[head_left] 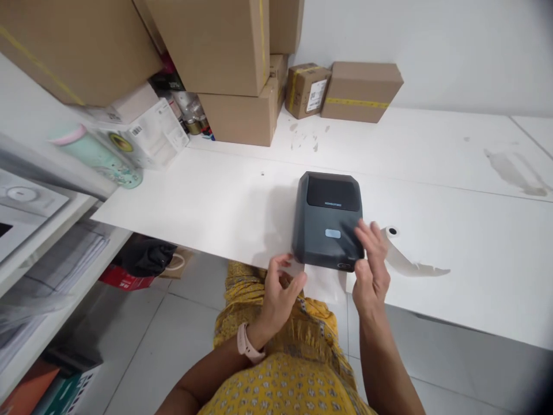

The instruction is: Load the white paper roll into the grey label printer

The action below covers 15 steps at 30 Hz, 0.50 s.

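Observation:
A dark grey-blue label printer (332,222) with a black window and a pale button stands at the front of the white table. My left hand (280,291) is by its front left corner, thumb and fingers curved and apart. Along the printer's right side is my right hand (372,265), fingers extended near the casing; contact is hard to tell. A pale thin sheet (324,285) hangs below the printer's front edge, close to my left thumb. Right of my right hand lies a small white paper roll (392,231), its loose end trailing across the table.
Cardboard boxes (242,118) are stacked at the back left, with a smaller taped box (360,92) against the wall. A mint green tumbler (101,155) leans at the table's left end. White shelves (64,271) hold folded items lower left.

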Each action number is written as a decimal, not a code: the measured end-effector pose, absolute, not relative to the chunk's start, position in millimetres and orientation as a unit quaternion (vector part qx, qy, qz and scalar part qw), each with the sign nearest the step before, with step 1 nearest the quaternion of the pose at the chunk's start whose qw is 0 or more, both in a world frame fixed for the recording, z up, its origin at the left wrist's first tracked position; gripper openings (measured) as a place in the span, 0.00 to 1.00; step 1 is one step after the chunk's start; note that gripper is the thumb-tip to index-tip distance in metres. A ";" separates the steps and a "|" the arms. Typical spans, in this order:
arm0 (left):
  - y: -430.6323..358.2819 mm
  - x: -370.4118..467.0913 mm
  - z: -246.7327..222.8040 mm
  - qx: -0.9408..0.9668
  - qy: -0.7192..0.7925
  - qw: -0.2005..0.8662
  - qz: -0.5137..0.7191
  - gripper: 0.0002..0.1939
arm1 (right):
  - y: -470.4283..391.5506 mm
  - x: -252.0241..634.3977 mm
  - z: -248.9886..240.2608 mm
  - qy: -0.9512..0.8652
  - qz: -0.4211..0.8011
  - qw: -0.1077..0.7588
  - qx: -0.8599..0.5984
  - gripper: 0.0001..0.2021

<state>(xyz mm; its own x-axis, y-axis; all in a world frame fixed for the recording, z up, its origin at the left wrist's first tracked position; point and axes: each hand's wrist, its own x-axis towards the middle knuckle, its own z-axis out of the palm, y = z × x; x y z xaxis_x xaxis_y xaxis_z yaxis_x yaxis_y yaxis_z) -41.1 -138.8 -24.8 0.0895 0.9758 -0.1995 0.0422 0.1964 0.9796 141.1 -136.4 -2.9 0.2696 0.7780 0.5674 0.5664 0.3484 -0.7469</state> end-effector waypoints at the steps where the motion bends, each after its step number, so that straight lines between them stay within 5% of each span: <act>1: -144.1 -42.0 -26.8 0.483 0.523 0.583 0.391 0.24 | -136.7 142.5 0.2 -0.623 0.098 0.549 -0.549 0.22; 7: -142.0 -25.7 -34.3 0.475 0.429 0.715 0.282 0.27 | -132.8 146.0 -1.0 -0.639 0.088 0.528 -0.552 0.23; 15: -145.1 -16.1 -18.4 0.435 0.392 0.750 0.306 0.27 | -129.9 145.9 -2.1 -0.641 0.070 0.533 -0.548 0.22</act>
<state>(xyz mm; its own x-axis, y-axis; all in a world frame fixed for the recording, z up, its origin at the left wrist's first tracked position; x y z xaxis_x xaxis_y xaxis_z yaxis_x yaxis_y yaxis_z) -16.1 -145.1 -18.4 0.5044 0.8011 -0.3223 -0.1179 0.4337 0.8933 145.9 -129.9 -2.1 0.1683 0.7769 0.6067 0.6283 0.3897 -0.6734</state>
